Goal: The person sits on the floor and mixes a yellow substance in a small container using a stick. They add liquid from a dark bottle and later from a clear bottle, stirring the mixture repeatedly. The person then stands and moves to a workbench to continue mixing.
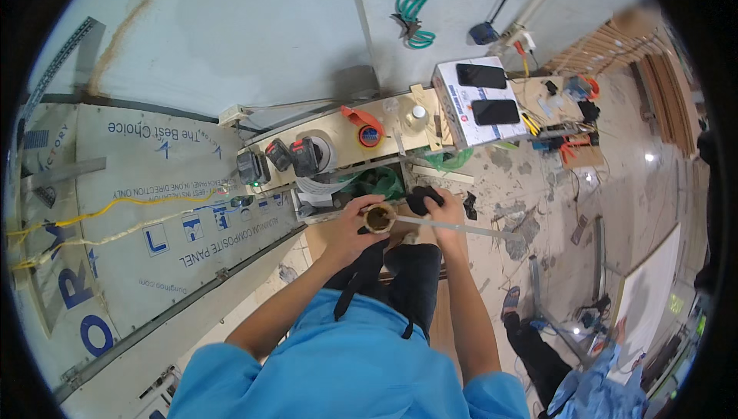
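Note:
My left hand [350, 231] is wrapped round a hollow, round tan roll [379, 218] that looks like a tape roll, its opening facing up. From beside the roll a long pale flat strip [477, 229] runs off to the right, past my right wrist. I cannot tell whether the strip is joined to the roll. My right hand [446, 215] is closed on a soft black bundle [421, 199], perhaps cloth. Both hands are close together in front of my body, near the edge of the narrow bench [354, 159].
On the bench are black power-tool batteries [305, 156], an orange tape roll [370, 135], a white bottle [416, 117] and a box [461, 131] carrying two phones [495, 111]. Panels [184, 181] lie at left. At lower right, another person [592, 388] is near metal frame pieces [542, 296].

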Action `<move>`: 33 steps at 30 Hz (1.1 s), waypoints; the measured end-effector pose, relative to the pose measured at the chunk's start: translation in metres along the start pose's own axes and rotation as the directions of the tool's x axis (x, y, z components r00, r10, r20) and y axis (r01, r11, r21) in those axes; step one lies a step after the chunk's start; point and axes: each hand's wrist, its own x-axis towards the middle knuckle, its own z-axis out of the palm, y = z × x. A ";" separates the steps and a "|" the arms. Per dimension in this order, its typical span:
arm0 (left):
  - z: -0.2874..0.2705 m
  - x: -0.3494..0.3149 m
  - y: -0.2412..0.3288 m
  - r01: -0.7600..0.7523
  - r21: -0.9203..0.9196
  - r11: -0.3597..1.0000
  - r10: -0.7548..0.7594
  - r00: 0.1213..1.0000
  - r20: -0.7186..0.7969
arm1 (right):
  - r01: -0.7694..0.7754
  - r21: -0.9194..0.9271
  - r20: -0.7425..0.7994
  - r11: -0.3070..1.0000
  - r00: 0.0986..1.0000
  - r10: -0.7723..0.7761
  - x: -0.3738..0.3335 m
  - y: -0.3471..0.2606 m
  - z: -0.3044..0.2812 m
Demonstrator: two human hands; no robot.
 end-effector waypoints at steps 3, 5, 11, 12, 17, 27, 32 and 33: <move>-0.006 0.003 -0.010 0.064 -0.125 0.990 -0.081 0.988 -0.135 | 0.299 -0.121 0.075 0.947 0.954 -0.291 0.069 -0.001 0.060; -0.006 0.007 -0.016 0.064 -0.202 0.977 -0.109 0.970 -0.215 | 0.338 -0.175 0.195 0.925 0.932 -0.304 0.103 0.005 0.074; 0.003 0.018 -0.026 0.116 -0.196 0.974 -0.184 0.908 -0.376 | 0.022 -0.200 0.114 0.980 0.994 0.000 0.174 0.030 0.065; 0.007 0.019 -0.026 0.157 -0.204 0.966 -0.227 0.892 -0.392 | 0.205 -0.055 0.012 0.977 0.979 -0.204 0.186 0.030 0.066; 0.017 0.042 -0.031 0.088 -0.247 0.965 -0.190 0.884 -0.426 | 0.517 -0.092 -0.016 0.851 0.854 -0.520 0.246 0.023 0.079; 0.000 0.074 -0.046 0.025 -0.136 0.990 -0.078 0.914 -0.398 | 0.301 0.272 0.201 0.914 0.911 -0.360 0.145 -0.049 -0.024; 0.011 0.078 -0.033 -0.034 -0.023 0.999 0.024 0.929 -0.370 | -0.122 0.030 0.521 0.992 0.849 0.088 0.017 -0.106 -0.094; 0.015 0.079 -0.030 -0.062 -0.015 0.998 0.052 0.933 -0.356 | -0.119 0.015 0.559 0.993 0.824 0.090 -0.002 -0.113 -0.098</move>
